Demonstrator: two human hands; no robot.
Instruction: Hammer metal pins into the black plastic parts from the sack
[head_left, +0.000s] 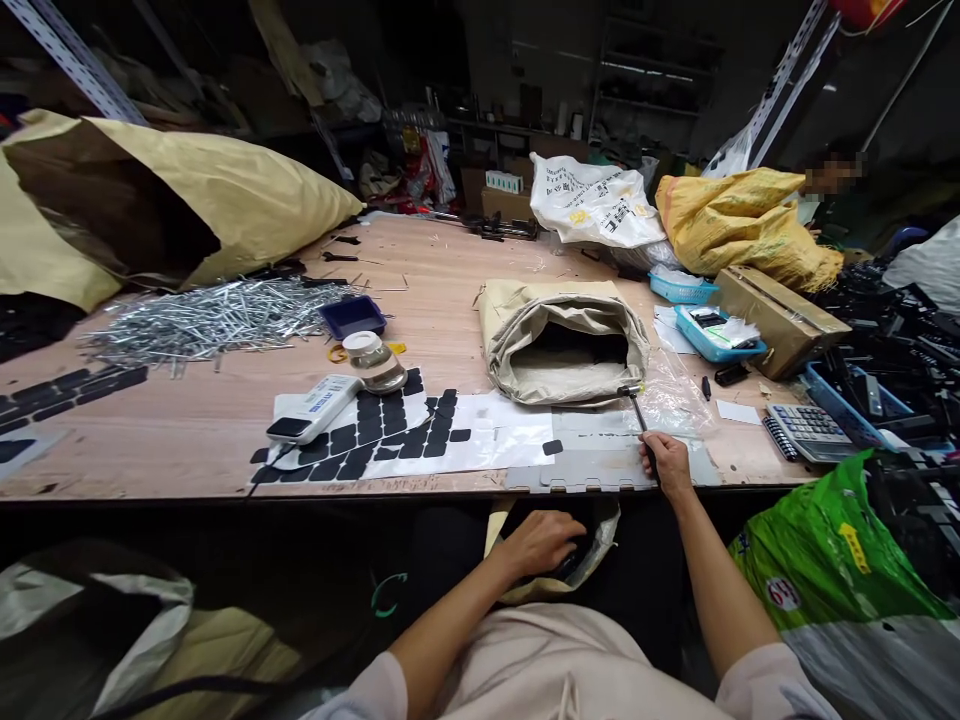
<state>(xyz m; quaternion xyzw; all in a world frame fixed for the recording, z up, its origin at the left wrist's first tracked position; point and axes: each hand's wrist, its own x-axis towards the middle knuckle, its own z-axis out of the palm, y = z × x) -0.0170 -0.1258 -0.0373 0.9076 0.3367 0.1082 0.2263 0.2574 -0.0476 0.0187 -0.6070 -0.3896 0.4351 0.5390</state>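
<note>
My right hand (pixel 667 462) grips the black handle of a small hammer-like tool (pixel 639 412). Its thin metal shaft points up and away, and the crosswise silver and yellow head is at the front rim of a beige sack (pixel 517 375) lying on the table with its rolled mouth towards me. At my lap, my left hand (pixel 544 543) is over the mouth of another beige sack (pixel 600 550). Its fingers are bent but apart, with nothing seen in them. Dark contents inside that lap sack are hard to make out.
On the table (pixel 187 450) lie a heap of metal rods (pixel 217 320), a purple tray (pixel 352 316), a glass jar (pixel 375 362), a white device (pixel 315 408) and black pad sheets (pixel 367 430). To the right are blue baskets (pixel 720 345), a cardboard box (pixel 780 320) and a calculator (pixel 810 432).
</note>
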